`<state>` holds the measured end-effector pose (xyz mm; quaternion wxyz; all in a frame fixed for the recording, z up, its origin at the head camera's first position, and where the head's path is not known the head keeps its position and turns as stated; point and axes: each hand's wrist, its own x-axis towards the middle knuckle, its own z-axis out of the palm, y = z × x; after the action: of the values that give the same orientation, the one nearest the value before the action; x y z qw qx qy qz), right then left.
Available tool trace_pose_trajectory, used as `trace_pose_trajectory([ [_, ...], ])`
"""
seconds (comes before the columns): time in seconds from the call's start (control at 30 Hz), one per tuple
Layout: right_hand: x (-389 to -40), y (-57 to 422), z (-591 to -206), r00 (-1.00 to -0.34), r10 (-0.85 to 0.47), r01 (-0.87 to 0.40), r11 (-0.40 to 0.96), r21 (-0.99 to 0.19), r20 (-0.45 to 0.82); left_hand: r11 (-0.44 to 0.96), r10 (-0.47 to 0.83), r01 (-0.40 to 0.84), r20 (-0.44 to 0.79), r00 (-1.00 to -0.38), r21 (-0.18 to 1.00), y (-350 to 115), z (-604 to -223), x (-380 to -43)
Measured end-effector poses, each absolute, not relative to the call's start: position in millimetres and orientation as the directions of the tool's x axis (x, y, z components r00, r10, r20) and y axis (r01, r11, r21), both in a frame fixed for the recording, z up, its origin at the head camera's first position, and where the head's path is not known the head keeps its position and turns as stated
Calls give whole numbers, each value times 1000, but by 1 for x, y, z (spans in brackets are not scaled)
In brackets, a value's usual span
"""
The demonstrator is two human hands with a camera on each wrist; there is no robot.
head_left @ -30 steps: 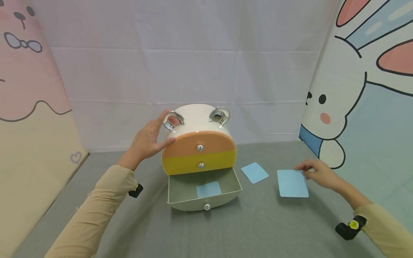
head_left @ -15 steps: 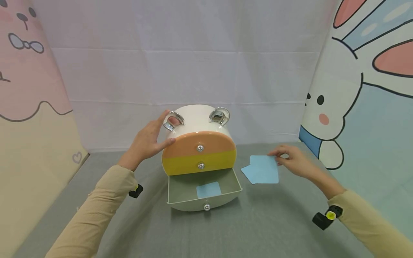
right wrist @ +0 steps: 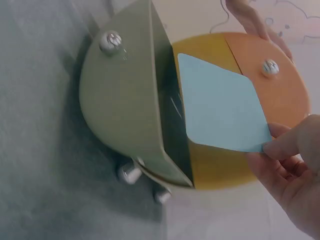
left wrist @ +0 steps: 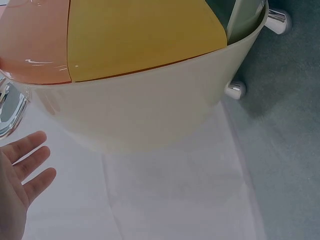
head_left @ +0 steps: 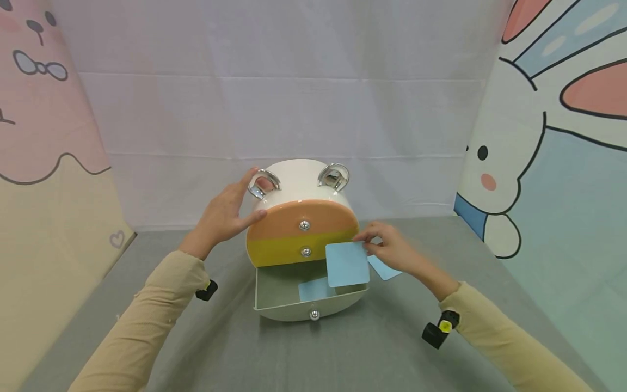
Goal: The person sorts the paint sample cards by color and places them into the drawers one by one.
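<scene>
A small rounded drawer cabinet (head_left: 299,179) with a white body and silver ears stands on the table. Its green bottom drawer (head_left: 279,313) is pulled out, and one light blue card (head_left: 309,290) lies inside. Over the drawer's right side, my right hand (head_left: 387,247) pinches a second blue card (head_left: 346,265) by its upper corner; the right wrist view shows the thumb and fingers on that card (right wrist: 220,105). My left hand (head_left: 222,215) rests against the cabinet's upper left side, thumb on the front edge, fingers straight. A third blue card (head_left: 384,268) lies right of the drawer, partly hidden.
Orange (head_left: 279,218) and yellow (head_left: 276,250) drawers with silver knobs are closed above the green one. Grey cloth (head_left: 220,348) covers the table. A white curtain (head_left: 294,109) hangs behind, with printed cartoon panels on both sides.
My right hand has carried its blue card leftward from the table's right side, past the card lying there, to above the green drawer. My left hand has stayed on the cabinet.
</scene>
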<state>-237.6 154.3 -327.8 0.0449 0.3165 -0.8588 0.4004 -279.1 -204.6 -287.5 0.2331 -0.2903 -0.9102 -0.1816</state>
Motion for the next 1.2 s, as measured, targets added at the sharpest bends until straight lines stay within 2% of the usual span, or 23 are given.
trace_pose_trajectory([
  [0.13,-235,133,-340,-790,-514,-584,465,-666,334,763,446,617,534,-718,192,-205,-288,-280],
  [0.33,-235,113,-356,-756,-502,-637,418,-647,420,768,442,612,533,-722,192,-205,-289,-280],
  [0.83,-237,103,-360,-808,-427,-573,411,-709,405,769,436,607,532,-726,200,-205,-290,-280],
  [1.2,-237,100,-367,-824,-371,-560,420,-714,428,766,434,611,538,-722,202,-205,-290,-280],
])
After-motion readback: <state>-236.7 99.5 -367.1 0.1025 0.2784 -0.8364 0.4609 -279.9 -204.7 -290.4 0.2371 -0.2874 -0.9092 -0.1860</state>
